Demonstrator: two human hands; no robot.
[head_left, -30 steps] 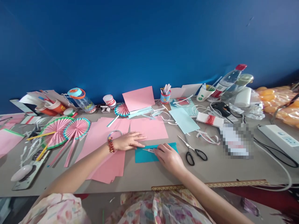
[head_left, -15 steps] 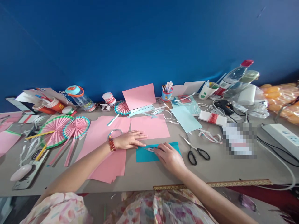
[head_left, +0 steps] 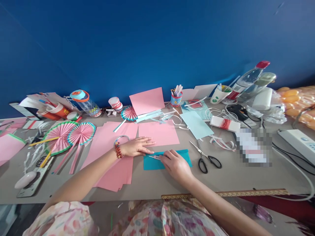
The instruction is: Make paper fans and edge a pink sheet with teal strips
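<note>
A teal paper sheet (head_left: 154,165) lies on the table in front of me, its top edge strip looking folded. My right hand (head_left: 176,164) is closed around a small craft knife (head_left: 156,157), whose thin blade points left across the sheet. My left hand (head_left: 137,146) lies flat with its fingers stretched out, its fingertips over the pink paper (head_left: 167,134) and the thumb side at the teal sheet's upper left corner. Black-handled scissors (head_left: 203,157) rest open to the right of the sheet.
Pink sheets (head_left: 108,137) spread under my left wrist. Pleated paper fans (head_left: 81,133) lie further left, near a phone (head_left: 34,183). A light blue sheet (head_left: 197,124), paper strips (head_left: 222,142), a bottle (head_left: 246,80) and a power strip (head_left: 297,141) are on the right.
The craft knife and my right hand have shifted slightly left along the teal sheet. My left hand stays in place, and the view has turned a little.
</note>
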